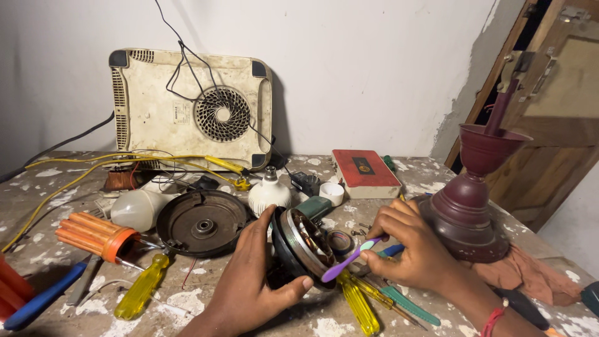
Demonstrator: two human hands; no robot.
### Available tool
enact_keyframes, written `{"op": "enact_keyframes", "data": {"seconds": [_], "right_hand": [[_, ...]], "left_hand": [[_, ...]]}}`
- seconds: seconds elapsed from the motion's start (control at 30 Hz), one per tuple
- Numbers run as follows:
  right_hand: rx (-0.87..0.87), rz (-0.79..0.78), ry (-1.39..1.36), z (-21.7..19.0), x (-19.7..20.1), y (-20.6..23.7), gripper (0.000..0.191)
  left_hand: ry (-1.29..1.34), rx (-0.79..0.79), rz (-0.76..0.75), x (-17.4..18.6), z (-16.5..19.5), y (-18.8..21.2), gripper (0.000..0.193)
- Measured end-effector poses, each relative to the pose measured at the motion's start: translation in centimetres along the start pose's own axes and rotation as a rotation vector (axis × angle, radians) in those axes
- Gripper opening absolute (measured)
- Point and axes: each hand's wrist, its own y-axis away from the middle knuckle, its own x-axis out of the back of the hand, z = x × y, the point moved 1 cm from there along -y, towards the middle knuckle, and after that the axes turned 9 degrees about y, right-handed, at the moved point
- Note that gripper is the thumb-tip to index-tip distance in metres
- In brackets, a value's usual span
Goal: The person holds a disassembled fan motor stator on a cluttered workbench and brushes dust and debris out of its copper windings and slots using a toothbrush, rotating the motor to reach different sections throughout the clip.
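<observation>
The left hand gripped a ceiling-fan motor, tipped on edge on the paint-spattered desk, thumb over the top rim and fingers curled under the lower edge. The right hand pinched a purple toothbrush by its handle, with the head lying against the motor's face, where the copper windings showed. The motor looked heavy and rigid, a metal body that would want a firm grip on its outer rim; the windings seemed the delicate part, best left untouched by fingers. The toothbrush looked light and slightly springy. Just left of the motor lay the dark round motor cover, and yellow screwdrivers lay below the right hand. A maroon fan canopy stood to the right.
</observation>
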Motion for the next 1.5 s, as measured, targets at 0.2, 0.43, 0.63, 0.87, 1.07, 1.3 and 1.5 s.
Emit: {"op": "enact_keyframes", "data": {"seconds": [0.2,0.43,0.63,0.87,1.07,1.3,1.5], "right_hand": [[-0.12,-0.012,-0.146,-0.7,-0.6,0.2,0.026],[-0.118,-0.021,-0.156,-0.5,-0.7,-0.1,0.025],[-0.206,0.049,-0.1,-1.8,-1.4,-0.3,0.025],[-0.126,0.119,-0.048,-2.2,-1.2,-0.5,0.025],[-0.086,0.155,-0.095,-2.0,-1.0,-0.6,0.026],[-0.165,0.22,-0.029,-3.5,-1.9,-1.2,0.026],[-0.019,0.22,-0.015,-3.3,-0.6,-1.3,0.025]], "left_hand": [[-0.001,0.021,-0.013,0.0,0.0,0.0,0.119],[-0.008,-0.011,-0.014,0.0,-0.1,0.1,0.119],[-0.017,-0.035,-0.003,0.0,-0.4,0.1,0.118],[-0.016,-0.051,0.0,-0.1,-0.6,0.2,0.119],[0.001,-0.067,0.008,0.0,-0.6,0.2,0.117],[0.017,-0.024,-0.017,0.1,-0.3,0.3,0.118],[0.005,-0.06,-0.031,0.3,0.0,0.4,0.121]]}}
